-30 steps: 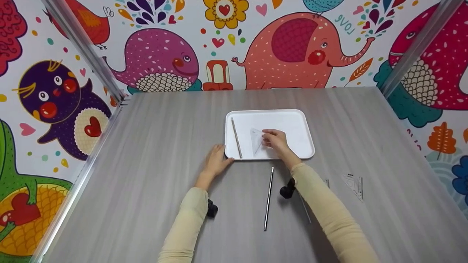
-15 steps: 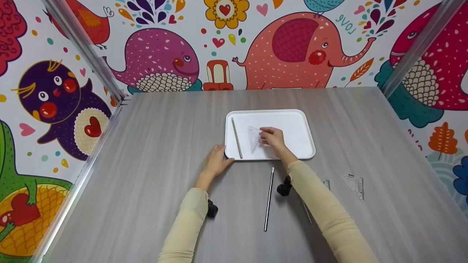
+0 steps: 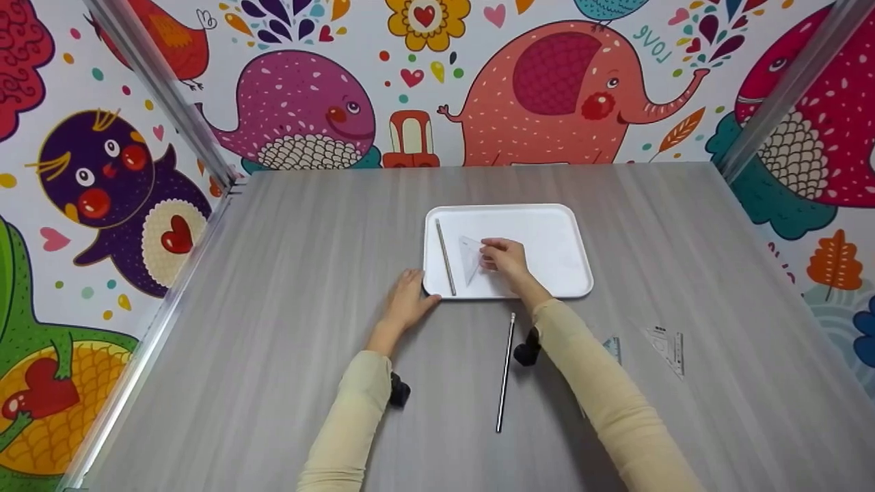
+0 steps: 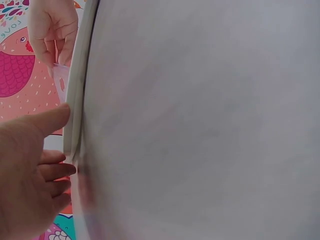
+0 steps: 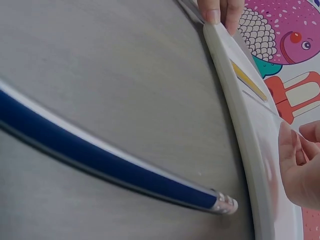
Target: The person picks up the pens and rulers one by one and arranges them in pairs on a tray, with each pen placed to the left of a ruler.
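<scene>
My left hand (image 3: 405, 305) grips the near left corner of a white tray (image 3: 557, 253), with the thumb (image 4: 56, 119) at its rim. Over the tray, my right hand (image 3: 507, 261) pinches a clear triangular set square (image 3: 468, 261) by its right side. Its long point slants toward the tray's near edge. In the right wrist view the set square is seen nearly edge-on, close above the tray. To its left a pencil (image 3: 446, 258) lies lengthwise in the tray; it looks yellow in the right wrist view (image 5: 248, 81).
A dark blue pencil (image 3: 505, 376) with an eraser end lies on the grey table (image 3: 307, 273) in front of the tray. Right of it are a clear set square (image 3: 666, 350) and another (image 3: 613, 346), partly hidden by the right sleeve. Cartoon-printed walls (image 3: 410, 82) stand behind and beside the table.
My right hand has moved a little left with the set square, bringing it nearer the pencil in the tray. The left hand stays at the tray's corner.
</scene>
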Action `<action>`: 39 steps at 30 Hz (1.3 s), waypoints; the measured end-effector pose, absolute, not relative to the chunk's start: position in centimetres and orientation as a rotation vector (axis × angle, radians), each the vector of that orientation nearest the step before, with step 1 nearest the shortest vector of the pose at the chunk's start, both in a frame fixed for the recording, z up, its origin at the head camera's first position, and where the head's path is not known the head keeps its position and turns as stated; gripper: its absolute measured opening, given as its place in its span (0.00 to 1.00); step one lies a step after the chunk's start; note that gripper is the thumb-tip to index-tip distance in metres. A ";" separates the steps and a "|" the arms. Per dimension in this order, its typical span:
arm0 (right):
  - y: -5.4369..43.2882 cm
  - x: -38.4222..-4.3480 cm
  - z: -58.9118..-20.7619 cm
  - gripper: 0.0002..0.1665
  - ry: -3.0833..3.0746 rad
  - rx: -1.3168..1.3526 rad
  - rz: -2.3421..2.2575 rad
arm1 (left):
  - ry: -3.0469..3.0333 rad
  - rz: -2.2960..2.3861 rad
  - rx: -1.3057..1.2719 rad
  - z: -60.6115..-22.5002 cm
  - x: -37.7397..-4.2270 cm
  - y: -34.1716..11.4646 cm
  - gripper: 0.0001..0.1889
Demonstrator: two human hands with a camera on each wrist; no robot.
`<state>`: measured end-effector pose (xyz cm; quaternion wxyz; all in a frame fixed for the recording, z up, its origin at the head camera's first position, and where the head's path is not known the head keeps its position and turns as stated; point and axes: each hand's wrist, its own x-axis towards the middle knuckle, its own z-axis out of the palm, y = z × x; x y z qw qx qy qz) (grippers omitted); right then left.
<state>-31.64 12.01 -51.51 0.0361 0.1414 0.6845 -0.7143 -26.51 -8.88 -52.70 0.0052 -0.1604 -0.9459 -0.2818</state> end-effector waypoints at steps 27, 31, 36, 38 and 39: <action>11.5 -32.2 -51.6 0.17 2.144 0.432 -2.144 | -2.958 -0.900 -0.529 -52.3 -26.5 -9.0 0.30; 11.4 -32.4 -52.0 0.16 2.167 0.421 -2.130 | -2.954 -0.924 -0.526 -52.4 -26.4 -9.0 0.29; 11.4 -32.5 -52.3 0.17 2.183 0.420 -2.100 | -2.941 -0.922 -0.533 -52.6 -26.5 -9.0 0.29; 11.3 -32.5 -52.2 0.17 2.182 0.428 -2.088 | -2.931 -0.916 -0.537 -52.7 -26.5 -9.0 0.29; 11.3 -32.4 -52.2 0.18 2.189 0.429 -2.082 | -2.927 -0.916 -0.537 -52.7 -26.5 -9.0 0.29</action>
